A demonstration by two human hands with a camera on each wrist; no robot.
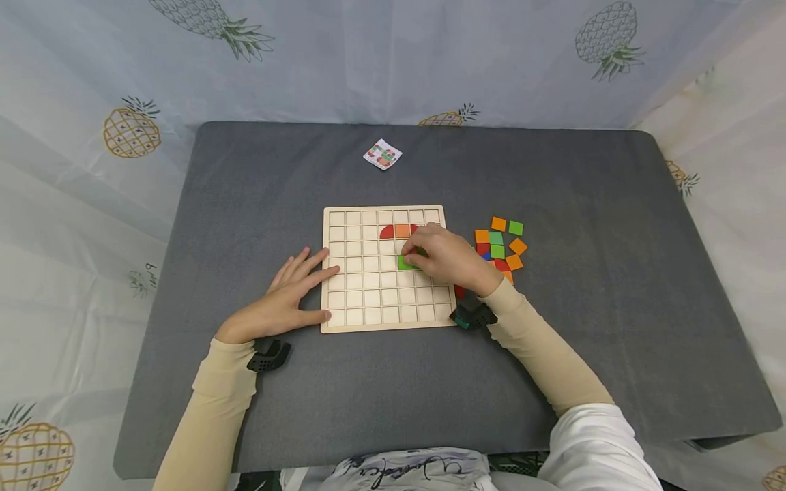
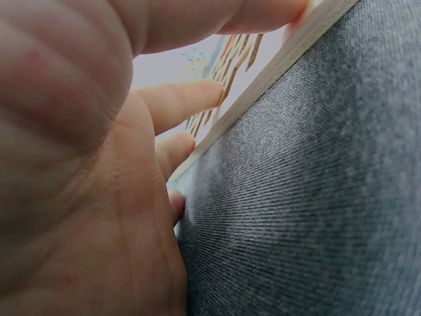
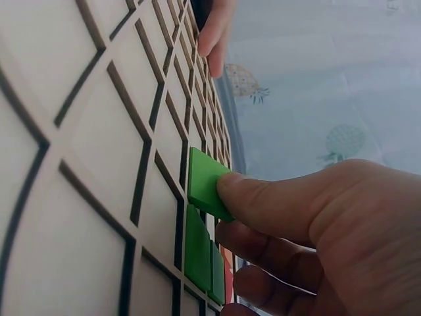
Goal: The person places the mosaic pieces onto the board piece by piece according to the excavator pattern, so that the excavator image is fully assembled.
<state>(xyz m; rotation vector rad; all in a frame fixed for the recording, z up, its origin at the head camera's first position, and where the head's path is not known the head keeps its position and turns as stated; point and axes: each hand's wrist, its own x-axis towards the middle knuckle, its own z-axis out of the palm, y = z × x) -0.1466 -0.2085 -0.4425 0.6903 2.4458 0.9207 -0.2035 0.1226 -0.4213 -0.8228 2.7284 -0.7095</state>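
Note:
A pale wooden grid board (image 1: 354, 298) lies flat on the grey table. My left hand (image 1: 270, 310) rests at its left edge with fingers spread and straight, fingertips on the rim. Over the right part of the grid, my right hand (image 1: 451, 258) pinches a green square tile (image 3: 205, 181) between thumb and fingers, tilted against the grid. Beside it, other green tiles (image 3: 196, 245) sit in cells. Farther up the board, a red rounded piece (image 1: 387, 232) and an orange square tile (image 1: 402, 231) fill neighbouring cells, with more red partly hidden by my right hand.
Right of the board lies a loose group of orange, green, red and blue tiles (image 1: 497, 251), partly behind the right wrist. A small printed pattern card (image 1: 383, 155) lies beyond the board's far edge. A pineapple-print curtain (image 1: 381, 61) hangs behind the table.

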